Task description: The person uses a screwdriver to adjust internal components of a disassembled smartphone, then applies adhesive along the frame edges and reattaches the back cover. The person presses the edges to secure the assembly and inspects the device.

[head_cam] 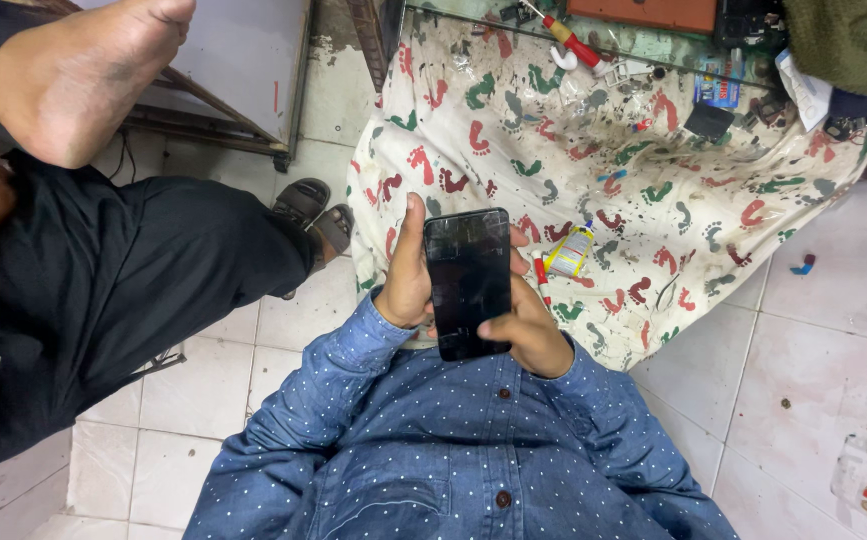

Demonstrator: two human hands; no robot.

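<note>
— Over the near edge of the cloth-covered bench, that was where the phone (468, 283) was: upright in front of the blue dotted shirt (453, 450), dark screen facing up at the wearer.

— Who had hold of it?

— Both hands. The left hand (408, 280) was clenched round the left edge with the thumb up along the side; the right hand (531, 335) was grasping the lower right corner, thumb laid across the bottom of the glass. Neither was loose.

— Was that a sound way to hold it?

— I judged it fair. Two grips on opposite edges kept the slab from twisting. I would have kept the thumbs off the screen's middle and the phone low over the cloth (633, 180), so a slip would have landed soft and not on the floor tiles (833, 350).

— Any containers about?

— One small squeeze bottle (570, 251), clear with a yellow label, lay on its side on the cloth just right of the phone. What was in it I could not tell. Beside it lay a short red-and-white stick (541, 280).

— And further back?

— A red-handled screwdriver (573, 42) near the bench's far edge, and small clutter at the far right corner, too blurred to name. Another person in black trousers (103, 280) sat to the left, a bare foot (83, 70) raised.
</note>
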